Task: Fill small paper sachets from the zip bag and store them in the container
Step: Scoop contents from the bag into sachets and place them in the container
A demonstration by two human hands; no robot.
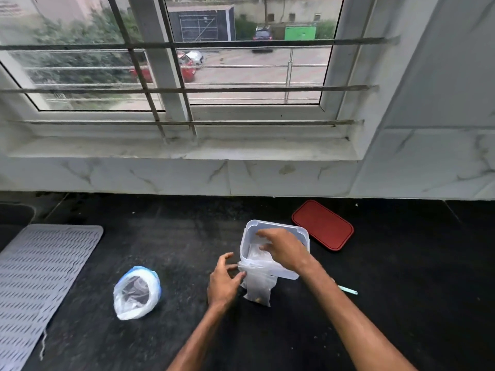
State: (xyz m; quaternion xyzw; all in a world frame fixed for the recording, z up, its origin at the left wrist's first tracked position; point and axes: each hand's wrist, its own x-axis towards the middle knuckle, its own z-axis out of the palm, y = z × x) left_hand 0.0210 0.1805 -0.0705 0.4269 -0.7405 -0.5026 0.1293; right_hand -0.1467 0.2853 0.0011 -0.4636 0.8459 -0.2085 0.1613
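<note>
A clear plastic container [249, 231] stands open on the black counter, with pale sachets lying inside it. My right hand [284, 246] reaches over its rim, fingers spread and relaxed above the sachets. A small translucent bag [259, 287] with a few brown bits at its bottom stands against the container's near wall. My left hand [223, 281] pinches that bag's top left edge between thumb and fingers. The zip bag [136, 291], clear with a blue rim and dark contents, lies open on the counter to the left.
The container's red lid [322, 224] lies flat behind and to the right. A mint-green spoon handle [348, 290] pokes out from behind my right forearm. A grey ribbed mat [40, 277] covers the counter's left side. A tiled wall and window sill rise behind.
</note>
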